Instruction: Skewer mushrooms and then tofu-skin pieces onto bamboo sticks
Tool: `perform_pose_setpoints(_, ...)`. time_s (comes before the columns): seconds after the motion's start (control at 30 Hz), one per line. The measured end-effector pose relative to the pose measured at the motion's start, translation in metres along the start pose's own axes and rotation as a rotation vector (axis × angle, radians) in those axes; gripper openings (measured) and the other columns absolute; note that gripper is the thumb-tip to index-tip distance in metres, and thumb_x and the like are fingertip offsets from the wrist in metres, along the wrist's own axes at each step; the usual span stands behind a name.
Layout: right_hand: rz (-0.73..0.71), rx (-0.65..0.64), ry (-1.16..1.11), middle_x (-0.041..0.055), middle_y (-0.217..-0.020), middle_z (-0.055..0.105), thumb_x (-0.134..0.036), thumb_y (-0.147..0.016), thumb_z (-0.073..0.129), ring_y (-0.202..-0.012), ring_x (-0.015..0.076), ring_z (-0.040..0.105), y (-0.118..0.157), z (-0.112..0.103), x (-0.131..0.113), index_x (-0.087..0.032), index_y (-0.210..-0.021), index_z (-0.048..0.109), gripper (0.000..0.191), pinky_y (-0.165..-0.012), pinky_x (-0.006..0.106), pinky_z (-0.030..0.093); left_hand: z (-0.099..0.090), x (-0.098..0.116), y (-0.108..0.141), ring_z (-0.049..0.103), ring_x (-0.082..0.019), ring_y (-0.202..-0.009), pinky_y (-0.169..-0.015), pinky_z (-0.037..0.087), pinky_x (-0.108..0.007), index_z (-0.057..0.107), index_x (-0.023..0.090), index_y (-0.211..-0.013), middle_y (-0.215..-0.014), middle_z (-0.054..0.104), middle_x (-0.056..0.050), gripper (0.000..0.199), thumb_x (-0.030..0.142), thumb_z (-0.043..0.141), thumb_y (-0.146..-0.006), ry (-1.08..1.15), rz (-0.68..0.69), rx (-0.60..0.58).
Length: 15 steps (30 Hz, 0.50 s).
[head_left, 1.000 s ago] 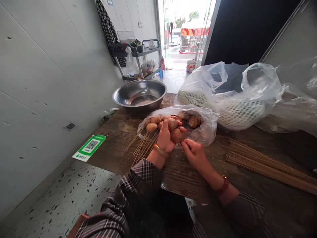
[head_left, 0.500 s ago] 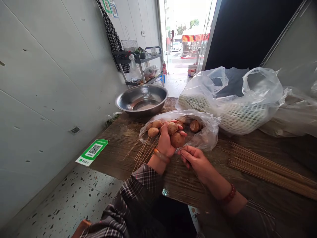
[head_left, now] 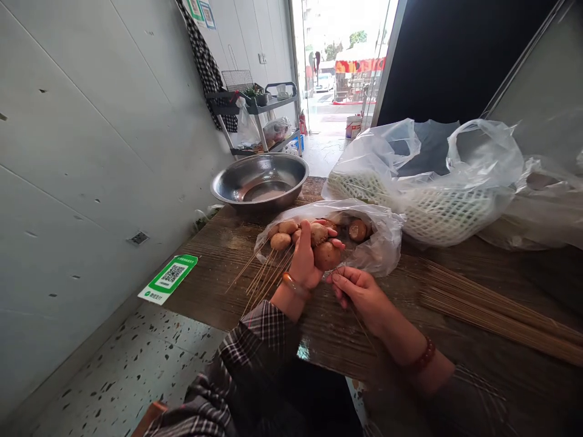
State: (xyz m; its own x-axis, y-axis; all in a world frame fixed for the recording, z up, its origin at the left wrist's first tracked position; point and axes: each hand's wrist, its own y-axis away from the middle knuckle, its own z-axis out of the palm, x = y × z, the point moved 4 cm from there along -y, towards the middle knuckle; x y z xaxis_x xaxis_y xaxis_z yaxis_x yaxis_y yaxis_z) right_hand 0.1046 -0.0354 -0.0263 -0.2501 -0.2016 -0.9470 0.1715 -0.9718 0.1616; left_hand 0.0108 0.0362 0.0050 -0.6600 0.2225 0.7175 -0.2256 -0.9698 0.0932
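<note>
My left hand (head_left: 306,262) is closed around brown mushrooms (head_left: 327,256), its thumb pointing up over the bag. Just right of it, my right hand (head_left: 356,287) pinches a thin skewer (head_left: 363,328) whose upper end meets the lowest held mushroom; how deep it goes is hidden. Under and behind the hands lies an open clear plastic bag (head_left: 385,252) with more mushrooms inside, one a loose mushroom (head_left: 357,230) at its right. Left of my left hand, skewered mushrooms (head_left: 280,241) rest in the bag's mouth, their sticks (head_left: 260,276) pointing toward me.
A steel basin (head_left: 262,182) stands behind the bag. A pile of bare skewers (head_left: 492,309) lies on the wooden table (head_left: 214,267) at right. Plastic bags with foam-netted contents (head_left: 446,209) fill the back right. A green QR card (head_left: 169,279) sits at the left edge.
Both hands stay nearly in place. The held mushrooms have tilted slightly within my left hand, and more of the skewer below my right hand shows. The view has shifted a little.
</note>
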Motion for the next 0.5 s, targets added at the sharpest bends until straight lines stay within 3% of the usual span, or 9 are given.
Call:
perform_pose_setpoints(0.2, -0.012, -0.044, 0.195, -0.0040, -0.059, 0.053, -0.059, -0.077, 0.070, -0.047, 0.0084, 0.042, 0.003, -0.004, -0.005, -0.017, -0.091, 0.069, 0.045, -0.045, 0.023, 0.031, -0.012, 0.013, -0.008, 0.067, -0.016, -0.066, -0.069, 0.055, -0.030, 0.058, 0.018, -0.102, -0.082, 0.070, -0.003, 0.031, 0.040, 0.071, -0.084, 0.011, 0.077, 0.063)
perform_pose_setpoints(0.3, -0.079, 0.026, 0.322, -0.0054, -0.056, 0.050, -0.053, -0.078, 0.070, -0.046, 0.0088, 0.040, 0.001, -0.013, -0.009, -0.016, -0.101, 0.071, 0.043, -0.045, 0.024, 0.029, -0.017, 0.020, -0.012, 0.069, -0.018, -0.073, -0.073, 0.056, -0.031, 0.060, 0.017, -0.100, -0.087, 0.072, -0.006, 0.031, 0.044, 0.068, -0.087, 0.053, 0.134, 0.140)
perform_pose_setpoints(0.4, -0.109, 0.121, 0.302, -0.0062, -0.054, 0.048, -0.053, -0.075, 0.072, -0.046, 0.0088, 0.036, -0.005, -0.026, -0.012, -0.015, -0.101, 0.071, 0.046, -0.044, 0.024, 0.026, -0.016, 0.019, -0.014, 0.069, -0.019, -0.083, -0.077, 0.055, -0.030, 0.062, 0.015, -0.099, -0.093, 0.072, -0.010, 0.034, 0.048, 0.060, -0.092, 0.071, 0.142, 0.144)
perform_pose_setpoints(0.5, -0.092, 0.167, 0.258, -0.0062, -0.054, 0.049, -0.057, -0.071, 0.075, -0.045, 0.0082, 0.035, -0.009, -0.033, -0.011, -0.014, -0.101, 0.070, 0.053, -0.042, 0.023, 0.025, -0.018, 0.012, -0.014, 0.067, -0.015, -0.081, -0.075, 0.053, -0.027, 0.060, 0.017, -0.100, -0.095, 0.070, -0.007, 0.020, 0.036, 0.058, -0.094, 0.059, 0.136, 0.199)
